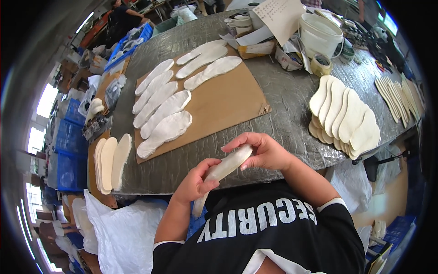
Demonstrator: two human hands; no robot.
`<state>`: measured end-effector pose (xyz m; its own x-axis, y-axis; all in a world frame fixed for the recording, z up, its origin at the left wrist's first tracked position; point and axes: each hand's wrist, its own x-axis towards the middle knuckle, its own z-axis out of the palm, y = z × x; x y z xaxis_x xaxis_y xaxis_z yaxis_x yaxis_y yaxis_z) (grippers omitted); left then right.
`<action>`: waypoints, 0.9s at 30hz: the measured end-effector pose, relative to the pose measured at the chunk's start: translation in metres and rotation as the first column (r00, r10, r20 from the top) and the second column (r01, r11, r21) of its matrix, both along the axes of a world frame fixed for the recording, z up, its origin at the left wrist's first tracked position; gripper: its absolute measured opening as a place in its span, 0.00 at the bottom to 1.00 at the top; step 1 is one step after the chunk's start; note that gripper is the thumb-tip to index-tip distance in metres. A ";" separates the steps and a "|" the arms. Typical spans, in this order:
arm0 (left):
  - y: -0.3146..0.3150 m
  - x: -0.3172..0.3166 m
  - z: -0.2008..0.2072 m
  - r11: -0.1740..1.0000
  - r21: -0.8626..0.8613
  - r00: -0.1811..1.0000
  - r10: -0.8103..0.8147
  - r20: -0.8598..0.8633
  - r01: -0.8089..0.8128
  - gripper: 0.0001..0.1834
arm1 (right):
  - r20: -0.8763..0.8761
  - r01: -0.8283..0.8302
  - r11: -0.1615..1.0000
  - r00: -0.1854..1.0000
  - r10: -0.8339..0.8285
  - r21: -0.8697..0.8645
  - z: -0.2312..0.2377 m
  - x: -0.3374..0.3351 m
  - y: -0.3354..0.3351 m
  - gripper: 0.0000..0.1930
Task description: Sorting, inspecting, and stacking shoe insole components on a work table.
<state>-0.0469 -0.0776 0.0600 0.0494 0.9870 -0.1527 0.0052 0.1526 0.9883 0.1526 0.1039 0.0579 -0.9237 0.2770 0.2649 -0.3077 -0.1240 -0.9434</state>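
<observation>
Close to my chest, at the table's front edge, both hands grip a cream-white shoe insole (226,165) held tilted. My left hand (199,181) is closed round its lower end, thumb on top. My right hand (262,153) pinches the upper end between thumb and fingers. A pale strip (200,205) hangs below my left hand; whether it belongs to the same insole I cannot tell. Ahead, several white fluffy-edged insoles (165,130) lie in two columns on a brown cardboard sheet (223,102).
At right sits a fanned pile of cream insoles (344,109), with more insoles (394,100) beyond. A few insoles (108,162) lie at the left edge. A white bucket (320,34), a tape roll (321,65) and papers crowd the back right. White plastic (123,228) hangs below the table at left.
</observation>
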 end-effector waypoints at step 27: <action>-0.065 -0.041 0.013 0.879 0.420 0.941 0.308 -0.141 -0.225 0.35 | -0.182 -0.180 0.979 0.964 0.196 0.098 0.059 -0.114 -0.053 0.13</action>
